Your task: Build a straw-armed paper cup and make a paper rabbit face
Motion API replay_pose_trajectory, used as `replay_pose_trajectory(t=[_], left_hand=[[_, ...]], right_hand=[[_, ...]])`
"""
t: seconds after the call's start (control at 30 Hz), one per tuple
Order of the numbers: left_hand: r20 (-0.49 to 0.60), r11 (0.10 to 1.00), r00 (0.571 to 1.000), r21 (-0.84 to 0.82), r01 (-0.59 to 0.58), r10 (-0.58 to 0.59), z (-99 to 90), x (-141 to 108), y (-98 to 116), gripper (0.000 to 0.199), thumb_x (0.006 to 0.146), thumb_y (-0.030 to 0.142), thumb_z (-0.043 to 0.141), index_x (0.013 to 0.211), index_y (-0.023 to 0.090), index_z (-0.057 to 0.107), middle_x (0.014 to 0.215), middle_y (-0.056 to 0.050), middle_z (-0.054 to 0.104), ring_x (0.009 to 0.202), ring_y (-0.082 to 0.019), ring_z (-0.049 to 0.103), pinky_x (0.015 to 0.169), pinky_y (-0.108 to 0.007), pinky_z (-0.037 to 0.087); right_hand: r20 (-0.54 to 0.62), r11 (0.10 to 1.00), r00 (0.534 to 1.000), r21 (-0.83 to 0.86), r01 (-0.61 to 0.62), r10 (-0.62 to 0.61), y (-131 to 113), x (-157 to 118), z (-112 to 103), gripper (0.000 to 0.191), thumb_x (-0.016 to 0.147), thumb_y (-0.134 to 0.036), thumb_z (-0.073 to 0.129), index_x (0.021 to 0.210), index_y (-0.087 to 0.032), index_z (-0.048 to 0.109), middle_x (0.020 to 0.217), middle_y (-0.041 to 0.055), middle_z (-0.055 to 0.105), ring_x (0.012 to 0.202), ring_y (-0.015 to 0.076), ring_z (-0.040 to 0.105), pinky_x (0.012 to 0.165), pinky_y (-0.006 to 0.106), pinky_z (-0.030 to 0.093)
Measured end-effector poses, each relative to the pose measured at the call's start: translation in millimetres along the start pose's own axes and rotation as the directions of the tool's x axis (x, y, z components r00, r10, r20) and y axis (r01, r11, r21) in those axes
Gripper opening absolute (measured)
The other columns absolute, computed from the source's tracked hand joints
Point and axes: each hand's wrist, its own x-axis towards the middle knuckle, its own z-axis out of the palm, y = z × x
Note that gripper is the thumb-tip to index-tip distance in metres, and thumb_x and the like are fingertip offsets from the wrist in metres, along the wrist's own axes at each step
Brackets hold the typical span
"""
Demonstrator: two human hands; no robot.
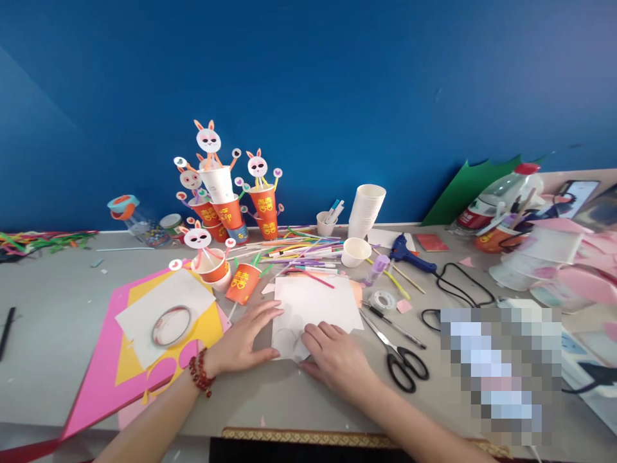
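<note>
A white sheet of paper [313, 302] lies in front of me, with a faint round outline near its lower left part. My left hand [243, 337], with a red bead bracelet at the wrist, rests at the sheet's left edge, fingers and thumb spread. Over the lower edge, my right hand [335, 354] has its fingers curled together, thumb below, closed on the paper near the outline. Whether anything else is under those fingers is hidden. Black-handled scissors [398, 354] and a pen [395, 325] lie right of the sheet.
Rabbit figures on paper cups [226, 212] stand at the back left. A tape roll [172, 325] sits on paper over pink and yellow sheets [103, 360]. Behind are coloured sticks [289, 247], stacked white cups [366, 209] and a blue glue gun [409, 254] with its cable.
</note>
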Motion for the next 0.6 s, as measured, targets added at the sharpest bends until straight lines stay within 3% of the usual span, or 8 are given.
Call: replay_pose_trajectory(t=[0.1, 0.2, 0.27, 0.33, 0.43, 0.53, 0.6], left_hand=[[-0.032, 0.995, 0.999, -0.094, 0.037, -0.04, -0.6, 2, -2, 0.059, 0.094, 0.043, 0.057, 0.147, 0.027, 0.036, 0.157, -0.011, 0.033, 0.145, -0.028, 0.031, 0.118, -0.047, 0.03], [-0.093, 0.979, 0.991, -0.187, 0.076, -0.095, -0.3, 4, -1, 0.046, 0.096, 0.039, 0.053, 0.14, 0.026, 0.044, 0.152, -0.011, 0.04, 0.142, -0.027, 0.036, 0.117, -0.045, 0.032], [-0.171, 0.959, 0.975, -0.267, 0.094, -0.143, -0.4, 5, 2, 0.034, 0.097, 0.037, 0.051, 0.128, 0.023, 0.054, 0.14, -0.011, 0.052, 0.133, -0.026, 0.046, 0.112, -0.042, 0.037], [-0.27, 0.929, 0.938, -0.351, 0.115, -0.218, -0.7, 5, 6, 0.024, 0.099, 0.038, 0.048, 0.107, 0.02, 0.061, 0.118, -0.01, 0.063, 0.112, -0.023, 0.058, 0.098, -0.036, 0.046], [-0.353, 0.876, 0.875, -0.461, 0.145, -0.33, -1.1, 4, 12, 0.033, 0.099, 0.042, 0.045, 0.079, 0.019, 0.057, 0.082, -0.003, 0.061, 0.078, -0.017, 0.058, 0.075, -0.029, 0.048], [-0.277, 0.757, 0.878, -0.64, 0.134, -0.391, -1.4, 3, 18, 0.042, 0.099, 0.048, 0.044, 0.073, 0.017, 0.058, 0.073, -0.003, 0.059, 0.07, -0.016, 0.057, 0.069, -0.029, 0.048], [-0.14, 0.584, 0.912, -0.803, 0.123, -0.385, -1.8, 5, 24, 0.045, 0.097, 0.054, 0.044, 0.087, 0.016, 0.064, 0.084, -0.006, 0.064, 0.074, -0.018, 0.061, 0.068, -0.03, 0.051]], right_hand=[[-0.032, 0.988, 0.989, -0.05, 0.144, -0.146, 0, 2, 8, 0.011, 0.086, -0.024, 0.071, 0.085, -0.019, 0.061, 0.085, 0.0018, 0.068, 0.077, 0.0215, 0.06, 0.063, 0.033, 0.046], [-0.062, 0.973, 0.972, -0.059, 0.222, -0.225, 0, -2, 10, 0.01, 0.09, -0.013, 0.06, 0.082, -0.02, 0.06, 0.08, 0.0008, 0.067, 0.07, 0.0186, 0.06, 0.057, 0.029, 0.043], [-0.107, 0.987, 0.982, 0.019, 0.162, -0.159, 2, -5, 7, 0.013, 0.092, -0.012, 0.053, 0.084, -0.02, 0.059, 0.082, 0.0018, 0.069, 0.067, 0.0172, 0.062, 0.056, 0.027, 0.044], [-0.187, 0.983, 0.981, 0.167, 0.076, -0.044, 6, -8, -1, 0.016, 0.095, -0.013, 0.046, 0.09, -0.02, 0.059, 0.086, 0.0035, 0.071, 0.068, 0.0163, 0.065, 0.059, 0.025, 0.047], [-0.339, 0.931, 0.935, 0.365, 0.029, 0.104, 15, -16, -15, 0.017, 0.097, -0.012, 0.043, 0.102, -0.02, 0.058, 0.093, 0.0061, 0.074, 0.08, 0.0175, 0.072, 0.067, 0.024, 0.053], [-0.48, 0.906, 0.862, 0.42, 0.063, 0.163, 21, -26, -28, 0.024, 0.094, -0.008, 0.047, 0.111, -0.021, 0.057, 0.097, 0.0081, 0.075, 0.092, 0.0198, 0.074, 0.072, 0.025, 0.057], [-0.545, 0.897, 0.819, 0.432, 0.092, 0.178, 21, -33, -36, 0.03, 0.092, -0.005, 0.05, 0.115, -0.022, 0.057, 0.1, 0.009, 0.076, 0.092, 0.02, 0.074, 0.074, 0.027, 0.058]])
